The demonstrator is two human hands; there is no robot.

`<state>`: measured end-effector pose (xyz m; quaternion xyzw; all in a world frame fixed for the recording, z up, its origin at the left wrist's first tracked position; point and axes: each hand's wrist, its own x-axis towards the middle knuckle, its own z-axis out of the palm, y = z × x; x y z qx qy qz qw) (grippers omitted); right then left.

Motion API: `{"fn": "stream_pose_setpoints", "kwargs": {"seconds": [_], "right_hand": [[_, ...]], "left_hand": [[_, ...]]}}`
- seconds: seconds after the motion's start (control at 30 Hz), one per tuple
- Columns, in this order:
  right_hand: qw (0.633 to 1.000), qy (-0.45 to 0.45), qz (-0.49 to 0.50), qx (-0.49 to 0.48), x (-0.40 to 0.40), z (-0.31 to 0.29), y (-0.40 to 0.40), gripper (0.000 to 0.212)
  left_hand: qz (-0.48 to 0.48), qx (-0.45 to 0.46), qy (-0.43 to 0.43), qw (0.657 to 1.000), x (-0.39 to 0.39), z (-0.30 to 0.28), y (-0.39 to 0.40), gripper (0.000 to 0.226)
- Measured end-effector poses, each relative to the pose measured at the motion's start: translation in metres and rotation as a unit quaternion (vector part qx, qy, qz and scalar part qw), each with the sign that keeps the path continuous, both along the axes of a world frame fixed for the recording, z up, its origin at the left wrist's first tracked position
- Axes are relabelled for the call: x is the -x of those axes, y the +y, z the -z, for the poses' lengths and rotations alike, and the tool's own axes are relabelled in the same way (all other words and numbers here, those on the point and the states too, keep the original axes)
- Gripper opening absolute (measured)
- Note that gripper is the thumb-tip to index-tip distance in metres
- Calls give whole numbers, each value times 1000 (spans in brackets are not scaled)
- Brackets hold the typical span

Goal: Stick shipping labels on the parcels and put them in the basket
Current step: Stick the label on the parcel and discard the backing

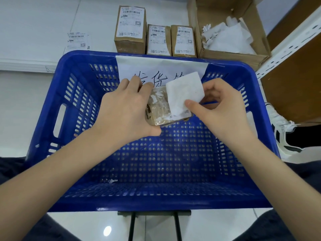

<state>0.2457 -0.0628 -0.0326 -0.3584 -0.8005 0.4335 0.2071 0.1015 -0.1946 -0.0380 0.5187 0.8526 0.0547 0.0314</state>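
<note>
white tiled floor [34, 101] holds blue basket [73, 60], labelled parcels [130, 30] beyond.

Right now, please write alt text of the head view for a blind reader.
Over a blue basket, the left hand holds a small parcel while the right hand pinches a white label on it. Three labelled boxes stand behind.

Head view — close, looking down into basket [73, 56].
</note>
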Motion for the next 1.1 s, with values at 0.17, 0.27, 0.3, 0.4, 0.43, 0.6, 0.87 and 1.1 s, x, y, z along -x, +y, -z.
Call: {"fn": "stream_pose_setpoints", "kwargs": {"seconds": [0.17,0.27,0.3,0.4,0.43,0.6,0.87,1.1], "right_hand": [[997,51,3,63,4,-5,-6,17],[994,66,18,80,3,-10,-1,7],[996,57,10,67,3,-10,1,6],[999,38,-7,38,-1,-11,8,11],[999,33,-21,21,-2,-11,10,15],[986,-36,-152,-55,-9,-13,18,24],[961,-111,-253,0,-9,-7,16,30],[968,-79,-231,60,-7,-12,17,21]], "left_hand": [[14,8,11,1000,-2,2,-1,91],[25,12,11,1000,-2,2,-2,90],[28,12,14,999,-2,2,-2,90],[29,12,19,999,-1,3,-2,90],[24,10,19,999,0,3,-2,91],[-8,40,13,999,6,-3,-1,97],[-20,43,15,999,9,-4,1,96],[-11,30,9,999,8,-4,0,96]]}}
